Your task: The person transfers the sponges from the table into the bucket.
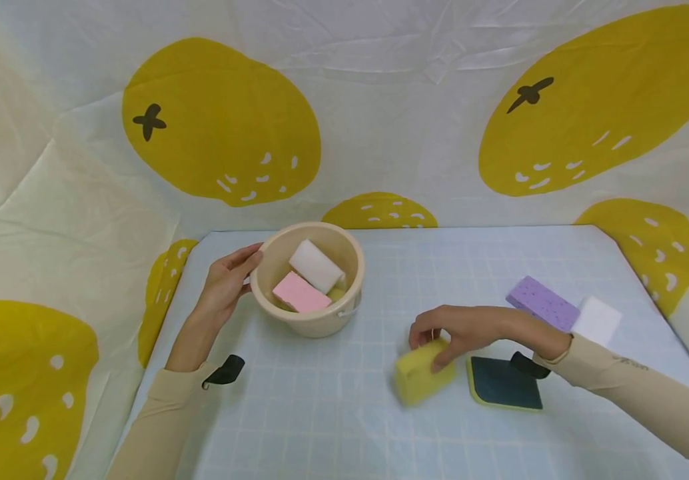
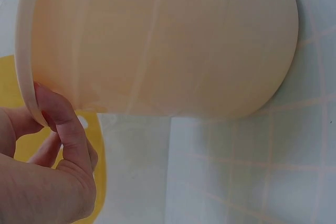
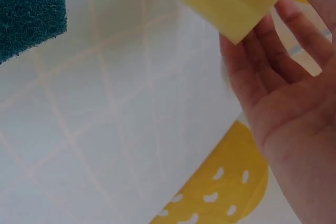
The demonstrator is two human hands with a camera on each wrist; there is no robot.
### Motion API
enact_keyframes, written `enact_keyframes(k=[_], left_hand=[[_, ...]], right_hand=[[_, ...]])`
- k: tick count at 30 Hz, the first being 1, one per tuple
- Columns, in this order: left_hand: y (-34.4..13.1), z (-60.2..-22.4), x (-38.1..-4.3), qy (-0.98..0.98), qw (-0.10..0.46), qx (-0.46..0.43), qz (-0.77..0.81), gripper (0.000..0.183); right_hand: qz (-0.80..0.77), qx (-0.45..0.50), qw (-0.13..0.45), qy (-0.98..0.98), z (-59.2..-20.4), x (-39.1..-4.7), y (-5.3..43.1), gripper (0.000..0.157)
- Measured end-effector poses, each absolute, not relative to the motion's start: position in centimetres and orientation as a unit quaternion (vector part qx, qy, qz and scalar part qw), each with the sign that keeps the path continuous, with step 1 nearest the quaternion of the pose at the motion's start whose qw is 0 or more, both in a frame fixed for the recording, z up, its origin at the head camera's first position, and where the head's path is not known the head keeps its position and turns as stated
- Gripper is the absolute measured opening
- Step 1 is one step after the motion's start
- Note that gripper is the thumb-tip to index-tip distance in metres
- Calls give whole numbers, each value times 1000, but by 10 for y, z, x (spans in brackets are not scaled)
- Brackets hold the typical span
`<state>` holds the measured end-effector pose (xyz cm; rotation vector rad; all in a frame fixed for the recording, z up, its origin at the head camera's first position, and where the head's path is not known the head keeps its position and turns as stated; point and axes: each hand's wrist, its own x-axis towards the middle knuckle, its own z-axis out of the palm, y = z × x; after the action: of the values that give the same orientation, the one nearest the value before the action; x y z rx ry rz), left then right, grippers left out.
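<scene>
Head view: I see the right hand (image 1: 463,328) pinching the yellow sponge (image 1: 419,378) (likely light, squishy; grip opposite faces gently), left hand (image 1: 223,285) gripping the bucket (image 1: 316,327) rim.

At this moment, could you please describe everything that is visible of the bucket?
The bucket is cream-coloured and round, looks like smooth plastic, and narrows towards its base. It has a raised rim and, low on the right in the head view, part of a thin pale handle. Its mouth is open, showing a white piece, a pink sponge and something yellowish. It seems to stand on the table; the left hand pinches its rim.
</scene>
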<state>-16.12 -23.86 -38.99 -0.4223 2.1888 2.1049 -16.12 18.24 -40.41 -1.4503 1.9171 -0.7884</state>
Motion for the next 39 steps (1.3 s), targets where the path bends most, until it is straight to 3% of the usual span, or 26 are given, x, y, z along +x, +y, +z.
enact_keyframes(k=[39], left_hand=[[-241, -391, -162, 695, 33, -118, 708, 48]], right_hand=[[-448, -404, 266, 751, -357, -182, 167, 38]])
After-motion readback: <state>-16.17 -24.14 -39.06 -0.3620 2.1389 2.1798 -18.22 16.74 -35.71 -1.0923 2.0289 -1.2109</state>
